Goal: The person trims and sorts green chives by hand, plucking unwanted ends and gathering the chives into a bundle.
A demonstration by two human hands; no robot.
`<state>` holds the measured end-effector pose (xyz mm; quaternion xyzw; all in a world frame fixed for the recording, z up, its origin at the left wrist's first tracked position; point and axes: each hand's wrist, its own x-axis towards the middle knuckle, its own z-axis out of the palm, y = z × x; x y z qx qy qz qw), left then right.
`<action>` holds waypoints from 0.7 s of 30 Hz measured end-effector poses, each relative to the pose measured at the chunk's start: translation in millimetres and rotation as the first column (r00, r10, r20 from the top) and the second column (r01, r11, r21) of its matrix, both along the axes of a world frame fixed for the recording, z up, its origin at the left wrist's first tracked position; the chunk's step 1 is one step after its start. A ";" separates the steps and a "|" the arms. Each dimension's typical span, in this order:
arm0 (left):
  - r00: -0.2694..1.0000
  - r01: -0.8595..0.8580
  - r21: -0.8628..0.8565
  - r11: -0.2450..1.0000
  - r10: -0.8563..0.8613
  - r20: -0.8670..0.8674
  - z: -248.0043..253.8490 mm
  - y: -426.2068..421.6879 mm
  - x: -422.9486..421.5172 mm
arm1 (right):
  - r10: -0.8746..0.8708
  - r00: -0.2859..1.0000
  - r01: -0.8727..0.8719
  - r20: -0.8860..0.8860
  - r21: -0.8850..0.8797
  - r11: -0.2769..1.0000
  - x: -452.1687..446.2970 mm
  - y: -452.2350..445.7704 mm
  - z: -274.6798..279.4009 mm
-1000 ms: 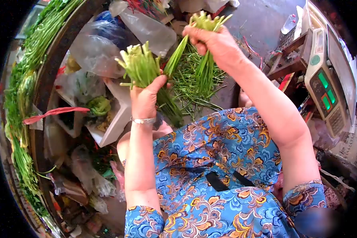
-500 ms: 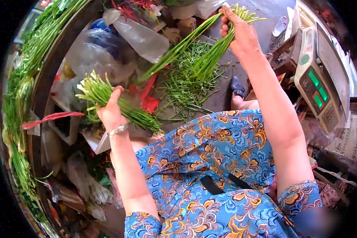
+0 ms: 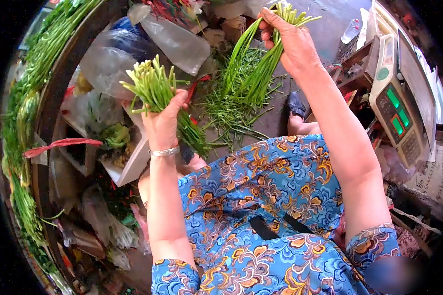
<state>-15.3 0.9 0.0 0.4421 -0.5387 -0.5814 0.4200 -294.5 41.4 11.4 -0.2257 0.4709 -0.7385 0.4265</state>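
Note:
In the head view my left hand [image 3: 163, 123], with a bracelet at the wrist, is closed around a thick bunch of green vegetable stalks [image 3: 151, 87]. Their pale cut ends point up and left, while the thin green ends hang behind the hand. Higher up on the right, my right hand [image 3: 296, 46] grips a second bunch of long green stalks [image 3: 262, 78] near its pale ends. Those stalks droop down and left, one strand looping away from the rest. Beneath them a heap of loose green trimmings [image 3: 236, 115] covers the floor.
At the right stands a digital scale [image 3: 396, 105] with green lit displays. Along the left edge, more green vegetables [image 3: 27, 118] lie on a curved ledge. Clear plastic bags [image 3: 174, 42] and a red strip [image 3: 64, 145] sit between. A shoe [image 3: 296, 104] is on the floor.
My left hand has moved right and a little up with its bunch, which now stands more upright. My right hand has shifted slightly left, and its stalks hang closer together and steeper.

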 end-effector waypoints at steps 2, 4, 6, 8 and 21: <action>0.999 0.027 -0.024 0.999 -0.028 -0.036 -0.7 4.3 -9.5 | 0.037 0.999 -0.038 -0.007 -0.018 0.999 6.5 0.4 0.0; 0.997 0.073 -0.029 0.997 -0.074 -0.035 -4.7 6.7 -13.2 | 0.049 0.999 -0.049 -0.011 -0.007 0.999 13.3 1.0 2.4; 0.992 0.122 -0.018 0.992 -0.122 -0.001 -4.0 9.6 -17.6 | 0.061 0.998 -0.061 -0.023 -0.005 0.998 19.7 0.4 3.1; 0.989 0.148 -0.032 0.988 -0.147 0.028 -2.3 14.6 -24.4 | 0.074 0.997 -0.074 -0.016 -0.007 0.997 27.7 0.1 1.1; 0.997 0.081 0.013 0.997 -0.081 0.013 -13.5 18.0 -36.1 | 0.135 0.991 -0.135 -0.009 0.018 0.991 52.6 1.0 4.1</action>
